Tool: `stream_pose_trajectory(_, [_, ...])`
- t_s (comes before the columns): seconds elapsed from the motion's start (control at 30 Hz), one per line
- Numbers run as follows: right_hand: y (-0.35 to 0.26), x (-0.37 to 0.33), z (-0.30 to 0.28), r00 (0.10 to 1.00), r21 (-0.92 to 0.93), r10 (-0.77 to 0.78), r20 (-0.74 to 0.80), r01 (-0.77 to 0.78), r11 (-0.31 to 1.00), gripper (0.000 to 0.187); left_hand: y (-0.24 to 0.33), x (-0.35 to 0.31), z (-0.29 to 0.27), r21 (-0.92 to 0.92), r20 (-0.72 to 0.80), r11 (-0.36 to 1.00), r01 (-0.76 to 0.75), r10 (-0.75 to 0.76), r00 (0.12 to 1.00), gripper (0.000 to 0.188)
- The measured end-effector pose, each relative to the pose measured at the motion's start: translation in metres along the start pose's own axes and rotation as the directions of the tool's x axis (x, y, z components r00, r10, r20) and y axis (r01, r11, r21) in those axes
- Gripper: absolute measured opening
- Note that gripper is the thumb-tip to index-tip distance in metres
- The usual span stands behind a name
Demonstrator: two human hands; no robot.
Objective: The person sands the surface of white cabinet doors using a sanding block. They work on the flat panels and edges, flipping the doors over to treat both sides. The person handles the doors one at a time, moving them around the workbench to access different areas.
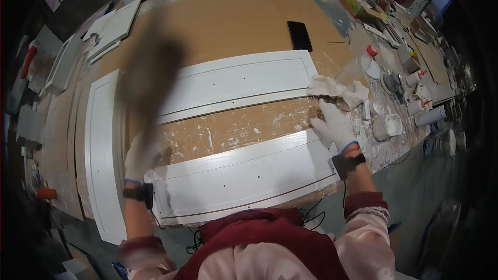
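Both forearms [361, 180] are being extended forward; the gloved right hand [336, 128] is being held spread; the left hand [136, 159] is being partly obscured by blur.

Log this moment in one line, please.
left hand: gloved, partly hidden | right hand: gloved, near white cloth | nearest white panel: between hands

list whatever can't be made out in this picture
All in the head view:
Dark shape: too blurred to identify.
Left hand: grip unclear, blurred where that shape overlaps it.
Upper white panel: left end hidden behind the shape.
Green and red box: contents too small to tell.
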State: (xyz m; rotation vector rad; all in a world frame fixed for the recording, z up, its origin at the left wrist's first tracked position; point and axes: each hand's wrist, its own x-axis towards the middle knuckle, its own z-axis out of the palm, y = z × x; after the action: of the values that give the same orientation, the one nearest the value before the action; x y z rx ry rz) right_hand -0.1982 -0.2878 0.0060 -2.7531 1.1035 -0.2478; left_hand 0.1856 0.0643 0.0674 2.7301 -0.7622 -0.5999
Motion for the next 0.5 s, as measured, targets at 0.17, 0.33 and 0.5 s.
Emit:
stream_pose_trajectory(0.17, [-0.002, -0.084, -0.02, 0.957, -0.022, 0.258, 0.13, -0.257, 0.966, 0.057, -0.103, -0.076, 0.048, 0.004, -0.275, 0.992, 0.128, -0.122, 0.954, 0.084])
stream_pose_trajectory(0.33, [-0.022, -0.115, 0.016, 0.944, -0.13, 0.321, -0.069, -0.328, 0.936, 0.048, -0.09, -0.107, 0.09, -0.034, -0.303, 0.947, 0.321, -0.316, 0.899, 0.082])
stream_pose_trajectory(0.5, [-0.018, -0.087, 0.024, 0.945, -0.084, 0.321, -0.064, -0.325, 0.942, 0.046, -0.088, -0.086, 0.088, -0.052, -0.344, 0.95, 0.308, -0.307, 0.888, 0.079])
